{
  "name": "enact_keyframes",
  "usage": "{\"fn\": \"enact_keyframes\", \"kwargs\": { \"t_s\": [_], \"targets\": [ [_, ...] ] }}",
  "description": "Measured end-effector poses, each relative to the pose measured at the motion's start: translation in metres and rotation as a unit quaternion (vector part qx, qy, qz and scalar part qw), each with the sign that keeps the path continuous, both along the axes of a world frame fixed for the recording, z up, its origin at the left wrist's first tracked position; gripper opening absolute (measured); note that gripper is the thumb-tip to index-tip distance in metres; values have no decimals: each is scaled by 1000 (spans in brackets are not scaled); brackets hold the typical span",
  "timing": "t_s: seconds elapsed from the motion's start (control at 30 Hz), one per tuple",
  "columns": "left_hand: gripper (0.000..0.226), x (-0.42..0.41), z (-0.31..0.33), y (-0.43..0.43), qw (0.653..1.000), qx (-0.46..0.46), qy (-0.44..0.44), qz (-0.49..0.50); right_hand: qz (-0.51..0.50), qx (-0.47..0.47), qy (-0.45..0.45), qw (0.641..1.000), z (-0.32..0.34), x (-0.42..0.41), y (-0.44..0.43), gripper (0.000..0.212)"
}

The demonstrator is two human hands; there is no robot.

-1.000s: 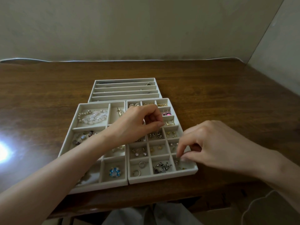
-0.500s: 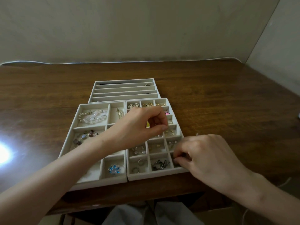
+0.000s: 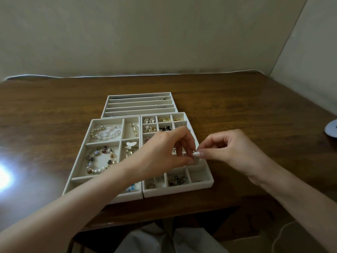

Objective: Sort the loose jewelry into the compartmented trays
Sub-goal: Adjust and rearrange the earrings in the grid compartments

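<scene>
Dark wood table point(image 3: 237, 99) fills mid frame, w/ a glare spot at lower left. Three pale trays sit on it at ctr: slotted tray point(image 3: 138, 115) at the back, big-compartment tray point(image 3: 77, 161) front left, small-grid tray point(image 3: 178, 190) front right. The front two touch side by side. At the far right edge is a pale round thing point(image 3: 332, 128), poss. a disc, cut off by the frame.

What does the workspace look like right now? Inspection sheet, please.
Surface: brown wooden table, lamp glare at its left.
Job's things: slotted tray at back; big-compartment tray front left, holding bracelets and clips; grid tray front right, earrings in many cells.
Clutter: pale round object at the right edge, cut off.
Grips: left hand and right hand pinch a small piece together over the grid tray; too small to identify.
Cables: thin white cord, lower right.
Surroundings: plain beige walls; person's lap below the table edge.
</scene>
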State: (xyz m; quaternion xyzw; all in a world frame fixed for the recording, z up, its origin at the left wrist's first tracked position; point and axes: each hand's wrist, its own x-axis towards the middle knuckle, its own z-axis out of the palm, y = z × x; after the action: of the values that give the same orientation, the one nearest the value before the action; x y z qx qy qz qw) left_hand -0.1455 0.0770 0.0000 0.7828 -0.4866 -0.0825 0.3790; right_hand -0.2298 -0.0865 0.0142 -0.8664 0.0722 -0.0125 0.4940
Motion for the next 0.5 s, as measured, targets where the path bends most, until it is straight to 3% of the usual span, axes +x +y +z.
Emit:
{"fn": "enact_keyframes", "kwargs": {
  "t_s": [0.33,0.5],
  "targets": [
    [23,-13,-11,-4,993,-45,-84,72,-20,28,-1,999,-2,-6,2,3],
    [19,-20,-17,-2,983,-86,-127,103,-22,143,61,988,-2,-13,-1,13]
  ]
}}
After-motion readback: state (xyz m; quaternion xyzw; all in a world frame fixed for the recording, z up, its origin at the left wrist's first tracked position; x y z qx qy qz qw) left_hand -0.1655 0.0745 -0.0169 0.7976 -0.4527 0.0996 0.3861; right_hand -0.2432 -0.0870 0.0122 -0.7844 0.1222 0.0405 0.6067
